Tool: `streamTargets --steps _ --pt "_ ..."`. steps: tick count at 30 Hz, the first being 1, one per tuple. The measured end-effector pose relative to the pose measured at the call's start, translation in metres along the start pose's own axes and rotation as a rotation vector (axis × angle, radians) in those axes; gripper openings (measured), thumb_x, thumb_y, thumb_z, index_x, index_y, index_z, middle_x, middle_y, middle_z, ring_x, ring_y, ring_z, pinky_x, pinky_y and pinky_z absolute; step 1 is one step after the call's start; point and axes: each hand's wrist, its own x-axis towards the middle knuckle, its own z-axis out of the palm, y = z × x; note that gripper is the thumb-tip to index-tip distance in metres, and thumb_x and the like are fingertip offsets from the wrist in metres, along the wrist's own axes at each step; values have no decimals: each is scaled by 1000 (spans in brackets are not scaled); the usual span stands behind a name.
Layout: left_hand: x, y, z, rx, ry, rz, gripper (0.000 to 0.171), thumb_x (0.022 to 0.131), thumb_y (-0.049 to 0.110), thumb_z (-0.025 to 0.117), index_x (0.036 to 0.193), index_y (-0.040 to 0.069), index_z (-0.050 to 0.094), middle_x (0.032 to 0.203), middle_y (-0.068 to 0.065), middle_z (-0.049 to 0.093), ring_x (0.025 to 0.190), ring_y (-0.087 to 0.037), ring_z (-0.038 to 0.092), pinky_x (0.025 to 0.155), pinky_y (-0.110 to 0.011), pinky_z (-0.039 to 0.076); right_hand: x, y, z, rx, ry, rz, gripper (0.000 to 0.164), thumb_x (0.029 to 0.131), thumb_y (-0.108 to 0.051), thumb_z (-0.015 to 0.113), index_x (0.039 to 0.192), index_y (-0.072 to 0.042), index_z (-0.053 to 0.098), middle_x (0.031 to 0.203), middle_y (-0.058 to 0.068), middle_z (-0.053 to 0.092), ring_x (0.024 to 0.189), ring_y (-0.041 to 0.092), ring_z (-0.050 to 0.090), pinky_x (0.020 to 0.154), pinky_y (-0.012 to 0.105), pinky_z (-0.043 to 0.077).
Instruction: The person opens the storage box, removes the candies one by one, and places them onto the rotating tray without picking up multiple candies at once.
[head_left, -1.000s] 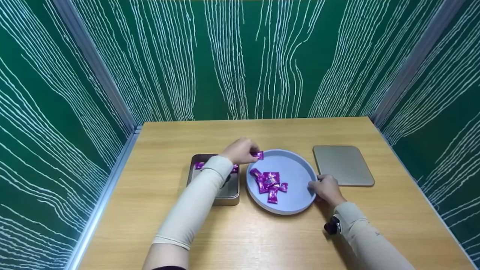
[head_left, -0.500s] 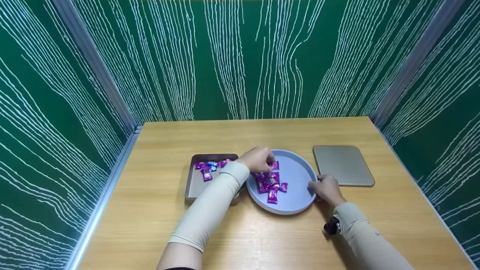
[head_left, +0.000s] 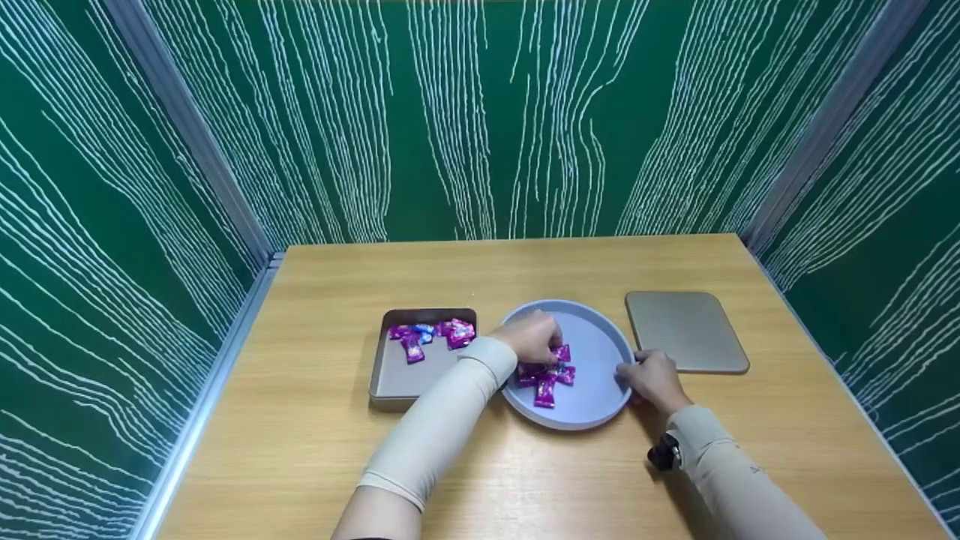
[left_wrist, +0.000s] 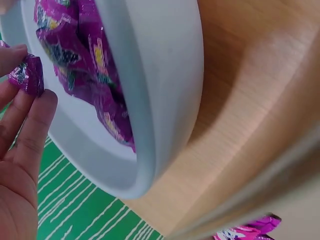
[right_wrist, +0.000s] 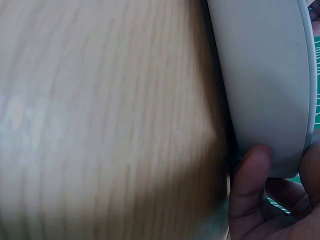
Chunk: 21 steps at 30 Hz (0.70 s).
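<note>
My left hand [head_left: 531, 337] is over the round pale-blue dish [head_left: 600, 345], pinching a purple-wrapped candy [left_wrist: 31, 76] between thumb and fingers. Beneath and beside that hand, several purple candies [head_left: 545, 391] lie in a pile inside the dish; part of the pile is hidden by the hand. At the dish's right side my right hand [head_left: 654, 379] grips the rim, and in the right wrist view its thumb and fingers close around the outer wall [right_wrist: 270, 90].
Left of the dish stands an open metal tin [head_left: 386, 375] holding several purple candies [head_left: 460, 334] and blue ones [head_left: 425, 332]. Its flat lid [head_left: 686, 330] lies on the wooden table [head_left: 330, 285] at the right. Green walls [head_left: 525, 112] with white lines enclose the table.
My left hand has moved right and nearer, from the dish's far left edge to above its candy pile, carrying a candy. This uncovers the tin's contents. My right hand stays on the rim.
</note>
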Motion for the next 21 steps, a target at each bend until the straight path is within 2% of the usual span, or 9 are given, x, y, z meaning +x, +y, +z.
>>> streamTargets --steps 4,8,11,15,21 --pt "1 3 3 -10 -32 -4 10 91 20 85 94 10 85 84 0 78 70 -9 54 69 -22 46 0 0 0 -2 0 8 43 90 -9 66 123 18 68 81 20 75 48 12 64 45 29 57" --pt "0 5 4 6 -50 -13 14 91 22 85 101 12 87 95 -2 82 79 -11 60 81 -23 53 0 0 1 6 -4 22 43 90 -9 65 124 18 67 79 18 74 47 11 63 45 28 57" --pt "0 6 4 3 -61 -28 17 91 22 85 106 12 86 102 -2 83 87 -13 66 88 -25 56 0 -1 0 17 -13 33 45 90 -10 65 126 18 67 79 17 74 47 11 63 45 28 57" --pt "-2 7 4 -7 -76 -50 19 90 21 85 108 13 85 106 -2 81 96 -16 69 91 -27 56 1 -1 0 18 -19 35 47 91 -10 65 128 18 66 79 17 74 46 11 62 45 29 57" --pt "-3 4 2 -18 -90 -38 30 90 21 85 119 12 83 118 -4 81 112 -19 72 102 -27 55 0 0 0 19 -17 20 46 91 -9 65 127 19 67 74 13 73 46 11 62 45 29 57"
